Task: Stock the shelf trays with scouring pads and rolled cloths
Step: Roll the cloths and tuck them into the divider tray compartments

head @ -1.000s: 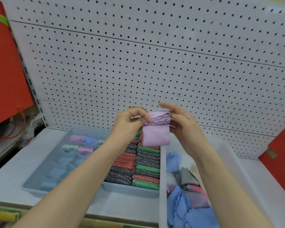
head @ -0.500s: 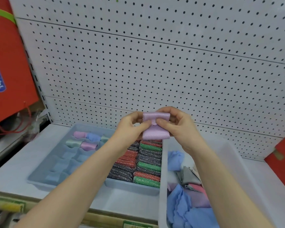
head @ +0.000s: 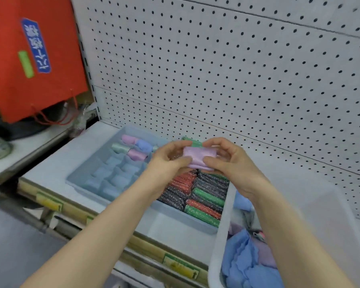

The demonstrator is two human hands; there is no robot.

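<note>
Right now the lilac cloth (head: 197, 157) hangs in the air between both hands, just above the far end of the scouring pads (head: 204, 196). The left hand (head: 168, 161) pinches its nine o'clock end with thumb and fingers curled round it. The right hand (head: 231, 161) grips the three o'clock end the same way. The cloth looks gathered into a short bundle, though blur hides how tightly it is rolled.

At nine o'clock from the cloth lies the grey-blue compartment tray (head: 75, 179). Four rolled cloths (head: 142, 145) sit in its far cells, and the nearer cells look unfilled. The pads, in red, green and dark rows, seem packed full at six o'clock below the hands.

At five o'clock a white bin (head: 218, 235) holds a heap of loose cloths (head: 243, 265), mostly blue.

So I judge the pad side done and the cloth side only begun: this roll has yet to be placed, and many cells and many loose cloths remain.

All of this rests on the white shelf (head: 56, 159) before a pegboard (head: 216, 69).
</note>
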